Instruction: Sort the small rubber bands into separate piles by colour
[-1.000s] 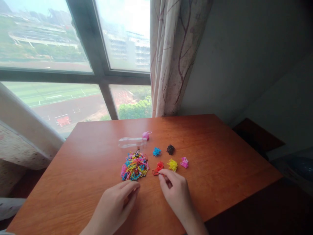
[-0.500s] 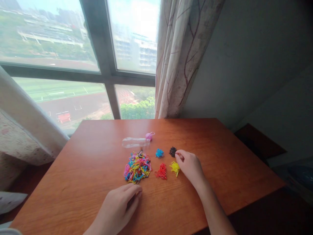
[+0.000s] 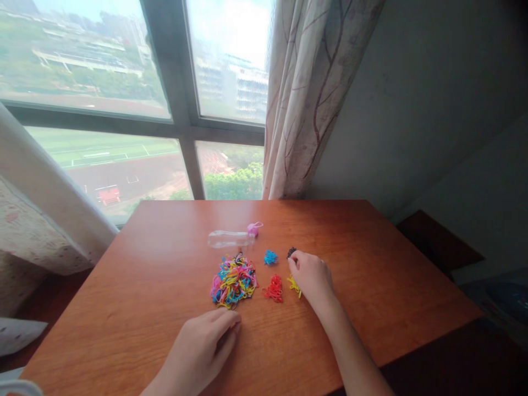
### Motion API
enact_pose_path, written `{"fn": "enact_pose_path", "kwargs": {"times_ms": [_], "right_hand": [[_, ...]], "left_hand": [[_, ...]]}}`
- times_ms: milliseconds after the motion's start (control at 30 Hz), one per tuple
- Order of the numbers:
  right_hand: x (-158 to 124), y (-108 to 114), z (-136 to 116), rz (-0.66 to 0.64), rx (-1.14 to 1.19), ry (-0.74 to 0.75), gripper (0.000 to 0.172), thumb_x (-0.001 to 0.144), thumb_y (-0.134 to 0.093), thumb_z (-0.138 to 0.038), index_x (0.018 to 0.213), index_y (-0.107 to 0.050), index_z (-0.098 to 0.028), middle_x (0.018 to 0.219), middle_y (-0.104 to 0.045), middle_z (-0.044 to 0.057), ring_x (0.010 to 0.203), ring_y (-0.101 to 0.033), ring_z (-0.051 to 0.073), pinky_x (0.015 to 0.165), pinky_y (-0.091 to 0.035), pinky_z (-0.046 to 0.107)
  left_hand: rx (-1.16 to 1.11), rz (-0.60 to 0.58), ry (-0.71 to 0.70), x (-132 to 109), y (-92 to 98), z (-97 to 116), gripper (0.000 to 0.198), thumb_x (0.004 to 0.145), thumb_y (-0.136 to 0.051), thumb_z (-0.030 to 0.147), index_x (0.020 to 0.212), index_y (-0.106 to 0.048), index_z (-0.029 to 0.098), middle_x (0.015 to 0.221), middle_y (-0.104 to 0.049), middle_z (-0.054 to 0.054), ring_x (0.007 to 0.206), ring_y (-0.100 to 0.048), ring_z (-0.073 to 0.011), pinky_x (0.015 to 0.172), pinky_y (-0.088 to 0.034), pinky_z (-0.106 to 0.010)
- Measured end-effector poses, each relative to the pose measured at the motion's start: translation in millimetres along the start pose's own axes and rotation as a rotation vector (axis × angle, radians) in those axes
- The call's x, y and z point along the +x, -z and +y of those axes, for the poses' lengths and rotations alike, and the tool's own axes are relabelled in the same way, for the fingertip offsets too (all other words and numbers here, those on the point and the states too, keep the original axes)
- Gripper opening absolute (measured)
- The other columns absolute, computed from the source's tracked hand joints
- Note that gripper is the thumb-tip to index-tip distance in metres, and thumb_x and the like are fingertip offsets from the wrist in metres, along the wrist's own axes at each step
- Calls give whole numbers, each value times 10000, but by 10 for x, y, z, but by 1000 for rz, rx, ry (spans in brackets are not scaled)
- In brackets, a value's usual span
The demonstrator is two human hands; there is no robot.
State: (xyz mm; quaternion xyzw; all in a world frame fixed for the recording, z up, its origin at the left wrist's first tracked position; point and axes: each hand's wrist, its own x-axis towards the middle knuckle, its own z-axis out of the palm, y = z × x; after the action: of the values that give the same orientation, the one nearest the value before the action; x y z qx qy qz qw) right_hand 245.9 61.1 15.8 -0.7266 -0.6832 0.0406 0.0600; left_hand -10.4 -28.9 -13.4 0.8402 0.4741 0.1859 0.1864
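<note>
My right hand (image 3: 312,276) reaches over the small pile of black rubber bands (image 3: 291,252), its fingers pinched together at the pile's near edge. Whatever lies between those fingertips is hidden. Partly covered by this hand is a pile of yellow rubber bands (image 3: 293,285). To its left lie a red pile (image 3: 274,289) and a blue pile (image 3: 270,257). My left hand (image 3: 202,344) rests on the table with curled, closed fingers, just below a larger heap of mixed-colour rubber bands (image 3: 234,280). I cannot make out anything in it.
A clear plastic bottle (image 3: 230,239) lies on its side behind the heap, with a pink cap (image 3: 253,230) at its right end. The wooden table (image 3: 136,297) ends at a window with curtains (image 3: 297,99). A white rim (image 3: 20,388) shows at the lower left corner.
My right hand has moved slightly left and farther over the black pile, covering more of the black and yellow bands. My left hand keeps its place. The view has shifted slightly.
</note>
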Motion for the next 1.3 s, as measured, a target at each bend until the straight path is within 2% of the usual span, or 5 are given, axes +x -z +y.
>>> {"fn": "enact_pose_path", "kwargs": {"times_ms": [367,633,767,1000,1300], "right_hand": [[-12,52,12,-8,-68,-16,178,964,-553,-320,850,-677,-264,797,-728,9,698,-655,164,533,-204,264],[-227,118,-71,43,6,32,168,965,-556,-295,847,-671,-262,765,-703,-20,672,-631,141,543,-213,278],[-453,24,-174,91,167,137,163,949,-567,-240,815,-659,-247,731,-687,-25,665,-623,138,575,-253,273],[-850,-268,-432,104,355,280,194,917,-539,-164,740,-581,-231,701,-651,-32,640,-592,131,580,-253,272],[-1043,-429,-557,127,428,308,193,924,-487,-148,753,-525,-228,704,-612,-28,657,-572,145,614,-268,276]], "left_hand": [[-9,0,-14,5,-1,-3,235,958,-391,196,888,-613,229,774,-684,-14,698,-663,-149,632,-474,-209],[-7,23,-16,-4,19,15,244,948,-401,190,894,-635,231,766,-693,-14,687,-669,-142,630,-488,-199],[-4,53,9,2,21,12,232,948,-420,203,898,-645,240,784,-714,-5,688,-683,-136,630,-499,-193],[103,281,134,-3,51,-106,221,910,-465,233,983,-673,243,897,-777,-2,736,-736,-149,614,-531,-195],[213,240,217,42,73,-106,230,919,-467,310,981,-684,265,886,-785,13,714,-741,-152,580,-513,-202]]}}
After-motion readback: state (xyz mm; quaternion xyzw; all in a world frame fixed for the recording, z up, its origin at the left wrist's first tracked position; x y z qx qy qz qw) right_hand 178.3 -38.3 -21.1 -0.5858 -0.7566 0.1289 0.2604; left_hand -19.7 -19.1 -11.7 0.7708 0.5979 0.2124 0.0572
